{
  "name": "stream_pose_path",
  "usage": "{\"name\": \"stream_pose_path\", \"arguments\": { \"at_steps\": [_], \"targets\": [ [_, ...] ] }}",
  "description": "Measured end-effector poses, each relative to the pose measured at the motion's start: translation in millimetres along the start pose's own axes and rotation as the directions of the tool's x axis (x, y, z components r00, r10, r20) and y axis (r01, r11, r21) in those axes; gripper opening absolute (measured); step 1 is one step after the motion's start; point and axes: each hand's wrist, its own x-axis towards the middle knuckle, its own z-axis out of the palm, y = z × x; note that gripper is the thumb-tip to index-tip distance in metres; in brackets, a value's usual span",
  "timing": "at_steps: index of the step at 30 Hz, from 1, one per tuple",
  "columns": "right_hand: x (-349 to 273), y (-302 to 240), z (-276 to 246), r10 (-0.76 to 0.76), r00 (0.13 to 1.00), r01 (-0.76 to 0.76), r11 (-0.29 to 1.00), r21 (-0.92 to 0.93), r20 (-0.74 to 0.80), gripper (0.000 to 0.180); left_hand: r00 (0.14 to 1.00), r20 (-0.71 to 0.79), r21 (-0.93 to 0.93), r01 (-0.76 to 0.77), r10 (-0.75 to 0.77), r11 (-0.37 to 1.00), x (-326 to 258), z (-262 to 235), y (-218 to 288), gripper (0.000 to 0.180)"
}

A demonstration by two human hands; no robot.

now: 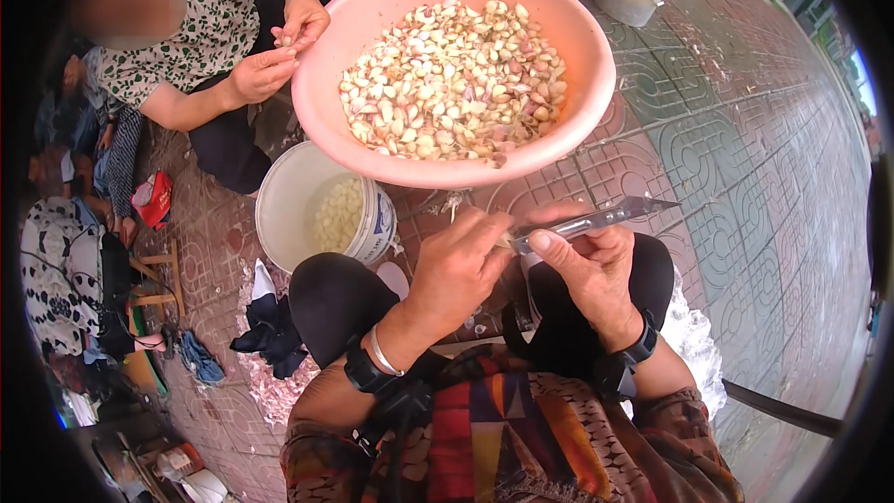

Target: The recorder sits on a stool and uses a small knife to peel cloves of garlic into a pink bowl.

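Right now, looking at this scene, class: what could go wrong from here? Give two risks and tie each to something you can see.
The right hand grips a metal knife while the left hand's fingers are close to its near end; a slip or turn of the knife might cut someone.

The white bucket of peeled cloves stands close by the left knee; a shift of that leg might knock it and spill them.

The right hand (593, 272) grips a knife (605, 216), the left hand (452, 263) beside it, near a pink basin (589, 61) of garlic cloves (456, 84).
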Motion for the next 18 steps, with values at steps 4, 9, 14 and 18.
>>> {"name": "stream_pose_path", "arguments": {
  "at_steps": [4,9,14,18],
  "targets": [
    [3.2,2.2,-0.6,-0.001,1.000,0.001,1.000,0.007,-0.003,0.014,0.996,-0.043,0.038,-0.071,0.073,0.997,-0.2,1.7,-0.9,0.026],
    [10.2,8.8,-6.2,0.110,0.993,-0.107,0.991,0.074,-0.030,0.011,0.997,-0.041,-0.032,-0.061,0.060,0.998,-0.6,-0.7,1.6,0.024],
    [12.5,15.5,-12.9,0.056,0.994,-0.056,0.998,0.001,-0.090,0.009,0.984,-0.126,-0.347,0.077,-0.127,0.935,-0.7,-0.9,1.8,0.024],
    [11.3,17.1,-18.4,0.056,0.997,-0.062,0.987,-0.150,-0.048,0.009,0.955,-0.024,-0.658,0.208,-0.296,0.724,-5.3,3.4,1.0,0.019]
  ]
}}
